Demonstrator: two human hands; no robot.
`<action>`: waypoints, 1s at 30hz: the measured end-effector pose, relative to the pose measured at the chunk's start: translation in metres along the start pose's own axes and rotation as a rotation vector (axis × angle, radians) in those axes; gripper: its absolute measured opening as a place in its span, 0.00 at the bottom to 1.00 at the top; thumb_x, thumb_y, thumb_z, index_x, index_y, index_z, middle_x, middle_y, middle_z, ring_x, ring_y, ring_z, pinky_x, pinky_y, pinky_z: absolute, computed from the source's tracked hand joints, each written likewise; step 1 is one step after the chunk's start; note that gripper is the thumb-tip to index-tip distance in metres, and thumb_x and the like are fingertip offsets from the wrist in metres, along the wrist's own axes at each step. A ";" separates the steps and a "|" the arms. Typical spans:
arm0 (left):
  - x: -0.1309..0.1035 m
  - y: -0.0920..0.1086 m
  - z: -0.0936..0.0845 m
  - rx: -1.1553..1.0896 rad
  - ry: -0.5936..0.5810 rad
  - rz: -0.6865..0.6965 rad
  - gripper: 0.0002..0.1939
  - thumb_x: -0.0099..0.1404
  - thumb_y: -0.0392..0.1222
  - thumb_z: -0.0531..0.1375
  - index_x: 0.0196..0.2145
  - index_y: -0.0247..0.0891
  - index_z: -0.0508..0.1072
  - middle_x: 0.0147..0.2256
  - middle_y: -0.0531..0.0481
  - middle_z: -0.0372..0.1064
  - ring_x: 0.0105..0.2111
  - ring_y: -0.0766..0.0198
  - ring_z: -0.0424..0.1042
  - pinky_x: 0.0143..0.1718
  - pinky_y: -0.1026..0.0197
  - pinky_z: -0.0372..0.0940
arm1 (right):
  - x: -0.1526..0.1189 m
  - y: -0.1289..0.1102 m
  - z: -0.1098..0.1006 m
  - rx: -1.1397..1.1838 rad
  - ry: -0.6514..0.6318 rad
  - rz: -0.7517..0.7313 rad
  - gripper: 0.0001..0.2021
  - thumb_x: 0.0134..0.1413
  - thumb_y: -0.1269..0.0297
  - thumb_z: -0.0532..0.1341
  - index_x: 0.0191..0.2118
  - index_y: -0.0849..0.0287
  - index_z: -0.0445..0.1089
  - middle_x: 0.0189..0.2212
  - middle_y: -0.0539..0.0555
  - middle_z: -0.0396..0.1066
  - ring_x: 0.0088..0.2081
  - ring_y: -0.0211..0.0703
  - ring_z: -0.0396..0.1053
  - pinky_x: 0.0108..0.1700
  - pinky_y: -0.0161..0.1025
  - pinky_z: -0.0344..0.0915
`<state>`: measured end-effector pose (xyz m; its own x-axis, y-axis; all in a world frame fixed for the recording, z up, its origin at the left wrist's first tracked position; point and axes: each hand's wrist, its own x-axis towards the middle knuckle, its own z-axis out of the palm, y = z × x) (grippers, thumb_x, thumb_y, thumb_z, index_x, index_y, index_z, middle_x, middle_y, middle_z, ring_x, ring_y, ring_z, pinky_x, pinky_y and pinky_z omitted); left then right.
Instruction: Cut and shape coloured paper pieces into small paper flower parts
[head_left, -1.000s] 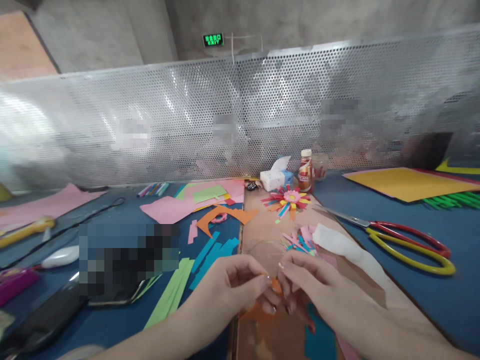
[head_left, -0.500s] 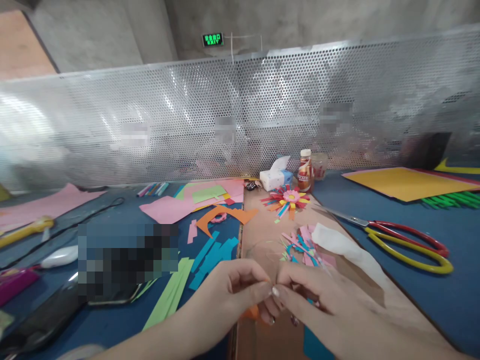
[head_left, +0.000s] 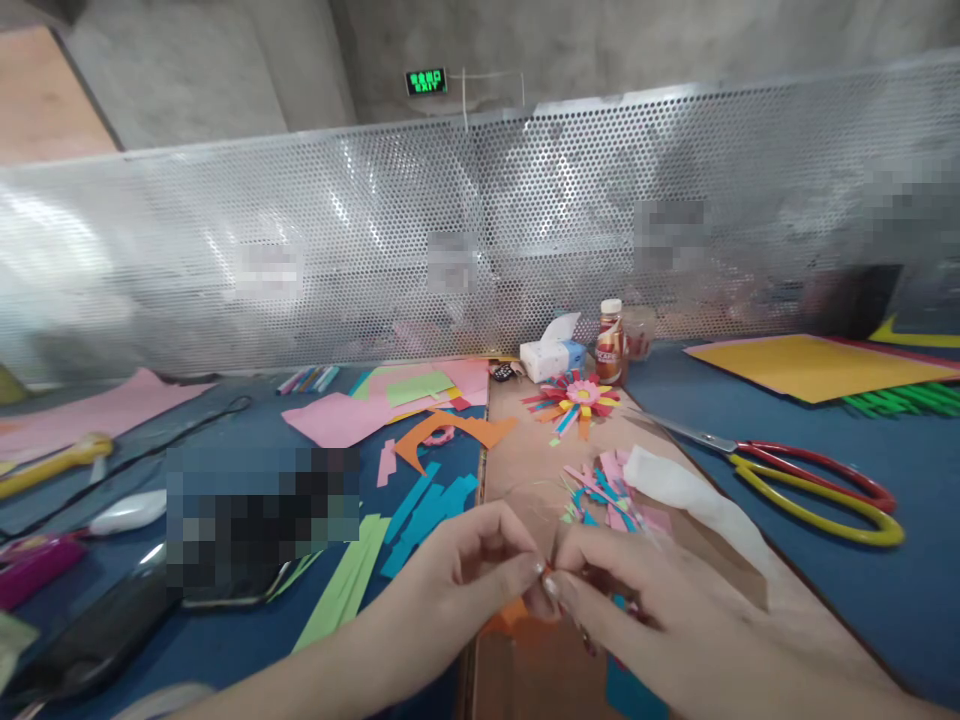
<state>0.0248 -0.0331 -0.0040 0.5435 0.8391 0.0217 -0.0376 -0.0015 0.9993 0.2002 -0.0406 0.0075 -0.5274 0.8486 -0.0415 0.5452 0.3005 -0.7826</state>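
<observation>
My left hand [head_left: 480,580] and my right hand [head_left: 630,590] meet at the lower middle, thumbs and fingertips pinched together. A tiny bit of something orange shows between the fingertips; the rest of it is hidden. Below them lies orange paper [head_left: 521,622], with a blue piece [head_left: 631,690] under my right hand. Just beyond my hands is a pile of pink, blue and green paper strips [head_left: 604,492]. Farther back sits a paper flower [head_left: 583,395] with a pink centre and red, yellow and blue petals.
Scissors [head_left: 810,485] with red and yellow handles lie at the right, beside crumpled white tissue [head_left: 697,500]. Blue strips [head_left: 431,515] and green strips [head_left: 349,580] are at the left. A bottle [head_left: 610,345] and tissue box [head_left: 553,360] stand before the perforated metal screen [head_left: 337,250].
My fingertips have shifted slightly, and a little orange now shows between them. Both hands stay pinched together in nearly the same place.
</observation>
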 end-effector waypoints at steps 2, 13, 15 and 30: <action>0.000 -0.001 0.000 0.000 0.010 -0.018 0.07 0.60 0.39 0.55 0.27 0.34 0.63 0.24 0.54 0.66 0.28 0.70 0.66 0.33 0.67 0.59 | 0.002 -0.001 -0.001 0.011 -0.002 0.018 0.12 0.55 0.65 0.46 0.23 0.59 0.56 0.18 0.44 0.55 0.20 0.29 0.52 0.21 0.27 0.49; -0.003 -0.004 0.001 0.075 0.048 -0.036 0.08 0.59 0.41 0.54 0.25 0.35 0.63 0.21 0.55 0.63 0.24 0.70 0.63 0.31 0.65 0.58 | 0.003 -0.003 0.003 -0.144 0.048 0.002 0.11 0.53 0.65 0.49 0.22 0.59 0.59 0.17 0.44 0.55 0.19 0.30 0.50 0.19 0.28 0.46; -0.003 -0.004 0.001 0.084 0.053 -0.033 0.08 0.60 0.40 0.54 0.25 0.34 0.63 0.21 0.55 0.63 0.24 0.70 0.63 0.31 0.65 0.57 | 0.003 -0.004 0.003 -0.115 0.045 -0.024 0.11 0.53 0.66 0.49 0.22 0.59 0.58 0.16 0.44 0.54 0.18 0.29 0.50 0.18 0.28 0.46; 0.004 0.003 0.000 -0.108 0.086 -0.069 0.10 0.61 0.41 0.51 0.27 0.34 0.67 0.22 0.50 0.71 0.24 0.67 0.69 0.29 0.67 0.60 | 0.009 0.020 0.000 -0.340 0.324 -0.444 0.06 0.55 0.70 0.52 0.31 0.56 0.65 0.31 0.48 0.66 0.31 0.32 0.64 0.34 0.30 0.61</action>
<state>0.0267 -0.0298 -0.0014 0.4744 0.8786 -0.0539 -0.0952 0.1121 0.9891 0.2065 -0.0271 -0.0078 -0.5560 0.6841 0.4721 0.5244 0.7293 -0.4393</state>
